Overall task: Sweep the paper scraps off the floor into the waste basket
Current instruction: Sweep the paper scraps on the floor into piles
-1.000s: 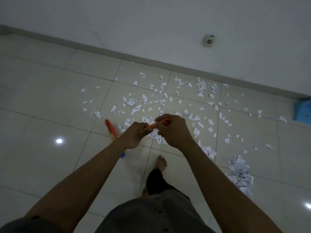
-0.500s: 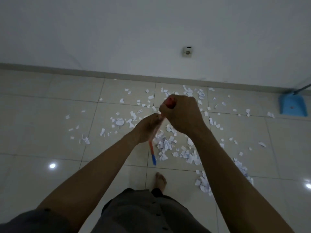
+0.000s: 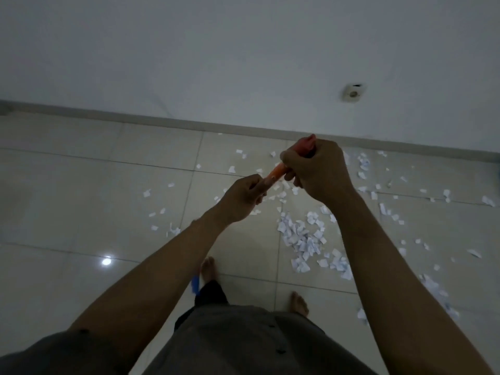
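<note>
Gripping the orange broom handle with both fists, I have my right hand closed around its top end and my left hand wrapped shut around it lower down. The handle's long axis slants from upper right, where its tip sticks out above my right fist, down to the lower left, passing under my left forearm. A blurred blue part of the broom shows beside my left foot, so the working end points back toward me and to my left; I cannot see whether it touches the floor.

The paper scraps lie mostly right of the handle: a dense heap on the tiles just beyond my right forearm, thinner scatter out toward the wall and off to the right, and a few stray bits on the left side.

The floor is glossy pale tile with dark grout lines and a bright lamp reflection. A plain white wall rises behind a low skirting, with a round socket on it. The room is dim. My right foot stands bare on the tile.
</note>
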